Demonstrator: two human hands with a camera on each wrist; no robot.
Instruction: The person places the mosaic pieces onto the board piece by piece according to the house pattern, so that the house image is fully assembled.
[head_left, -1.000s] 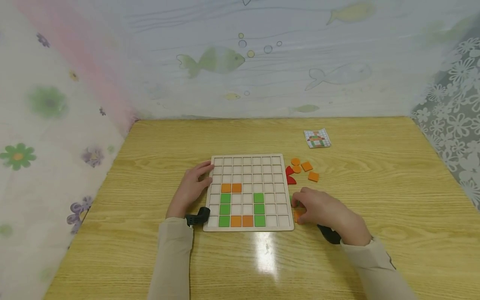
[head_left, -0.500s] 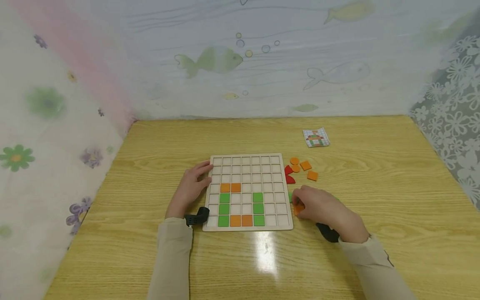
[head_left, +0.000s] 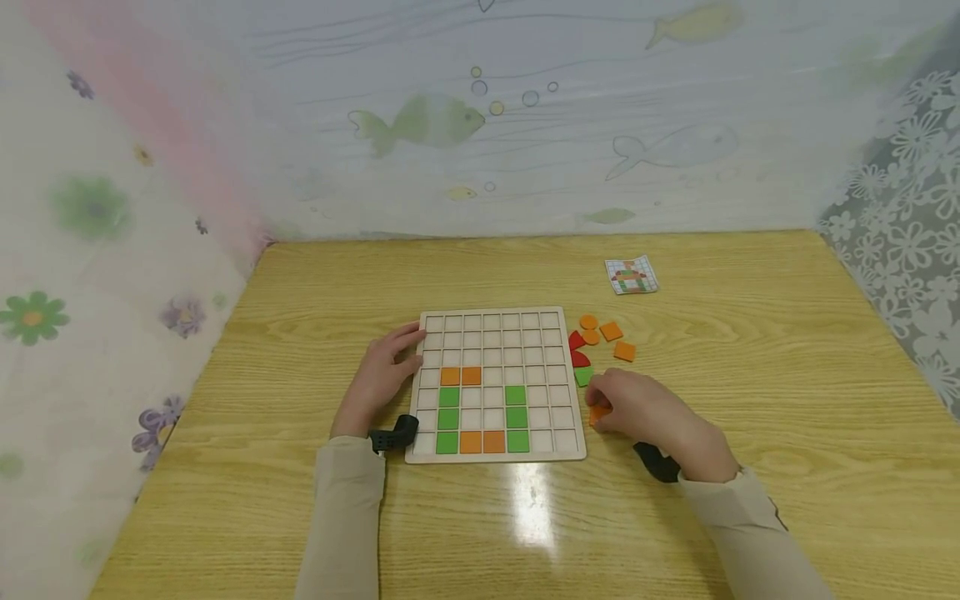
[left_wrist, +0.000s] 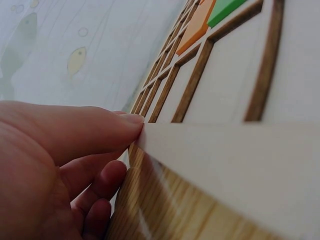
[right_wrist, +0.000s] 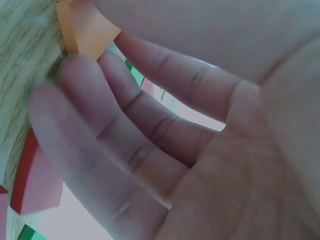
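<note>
A square wooden grid board lies flat, with green tiles in two columns and orange tiles among its cells. Along its left edge rests my left hand, fingers relaxed; in the left wrist view a fingertip touches the board's pale rim. Just off the right edge, my right hand pinches an orange tile between thumb and fingers, partly covered by them. The right wrist view shows that tile low over the wood. A loose green tile lies beyond the fingertips, beside the board.
Red curved pieces lie against the board's right side. Past them are orange discs and orange squares. Farther back sits a pattern card with a gridded picture. Painted walls border the wooden table.
The right hand has shifted slightly away from the body with the orange tile. The loose green tile has slid farther back and shows more fully beside the red pieces. The left hand stays put.
</note>
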